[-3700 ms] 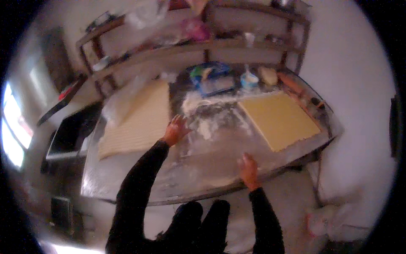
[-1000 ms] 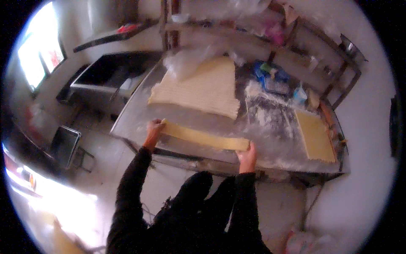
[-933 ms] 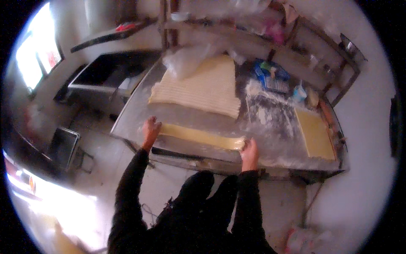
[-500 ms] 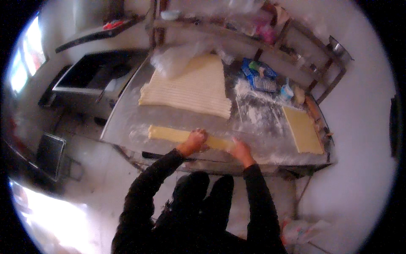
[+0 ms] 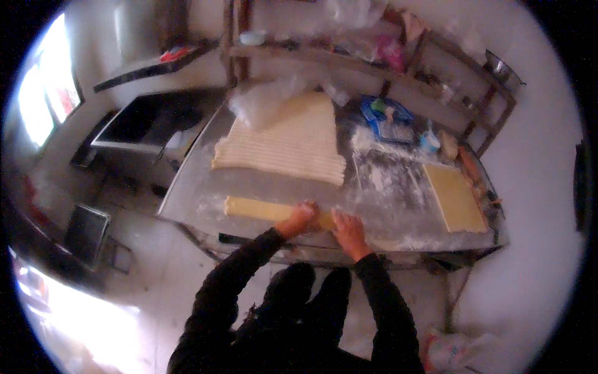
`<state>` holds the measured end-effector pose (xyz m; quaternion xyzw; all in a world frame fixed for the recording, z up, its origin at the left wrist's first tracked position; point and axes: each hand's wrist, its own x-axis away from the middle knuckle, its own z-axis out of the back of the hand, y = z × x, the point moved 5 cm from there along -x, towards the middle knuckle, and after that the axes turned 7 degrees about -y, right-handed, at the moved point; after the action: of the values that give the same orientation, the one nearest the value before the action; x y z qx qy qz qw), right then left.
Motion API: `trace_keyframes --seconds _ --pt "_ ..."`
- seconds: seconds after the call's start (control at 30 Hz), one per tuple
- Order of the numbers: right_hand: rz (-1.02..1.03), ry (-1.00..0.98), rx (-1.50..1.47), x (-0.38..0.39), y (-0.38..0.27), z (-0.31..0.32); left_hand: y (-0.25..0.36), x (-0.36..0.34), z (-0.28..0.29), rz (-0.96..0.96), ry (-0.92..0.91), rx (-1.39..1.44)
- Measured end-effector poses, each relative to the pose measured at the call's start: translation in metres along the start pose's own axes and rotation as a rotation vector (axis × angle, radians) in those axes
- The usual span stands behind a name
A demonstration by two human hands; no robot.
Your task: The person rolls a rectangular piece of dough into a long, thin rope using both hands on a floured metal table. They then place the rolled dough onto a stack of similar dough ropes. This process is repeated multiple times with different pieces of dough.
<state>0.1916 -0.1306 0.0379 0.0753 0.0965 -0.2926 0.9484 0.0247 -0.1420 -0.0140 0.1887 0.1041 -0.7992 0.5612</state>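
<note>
A long pale-yellow strip of dough [image 5: 255, 208] lies along the table's near edge, its left end flat and bare. My left hand [image 5: 301, 218] is closed over the strip's right part. Just to its right, my right hand [image 5: 351, 232] grips the dough's right end with curled fingers. A short piece of dough shows between the two hands; what lies under the fingers is hidden. Beyond the strip, many thin dough strips lie side by side in a broad sheet [image 5: 283, 146], partly covered by clear plastic [image 5: 265, 106]. A smooth yellow dough slab [image 5: 455, 198] rests at the right.
White flour [image 5: 380, 168] dusts the grey table [image 5: 193, 187]. Behind it are a blue packet [image 5: 385, 118] and a small blue-white cup [image 5: 429, 142]. A rolling pin [image 5: 471, 168] lies along the right edge. A wooden shelf [image 5: 311, 52] runs across the back; a black-topped stove [image 5: 149, 121] stands left.
My right hand has come in toward my left hand, so less dough shows between them. My left hand has shifted slightly right along the strip. The whole view has also moved a little.
</note>
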Motion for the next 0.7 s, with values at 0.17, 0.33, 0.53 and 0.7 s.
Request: trace_keyframes --seconds 0.17,0.33,0.53,0.7 --pt "-0.023 0.023 -0.054 0.001 0.005 -0.001 0.012 -0.017 0.003 0.072 -0.199 0.076" --pt "-0.040 -0.116 -0.126 -0.009 0.019 -0.011 0.025 -0.016 0.021 0.069 -0.102 0.068" --pt "0.022 0.073 0.061 0.000 0.009 -0.010 0.028 -0.021 0.005 0.081 -0.105 0.150" --pt "-0.163 -0.443 -0.238 -0.014 0.029 0.005 0.043 -0.014 0.008 0.062 -0.120 0.096"
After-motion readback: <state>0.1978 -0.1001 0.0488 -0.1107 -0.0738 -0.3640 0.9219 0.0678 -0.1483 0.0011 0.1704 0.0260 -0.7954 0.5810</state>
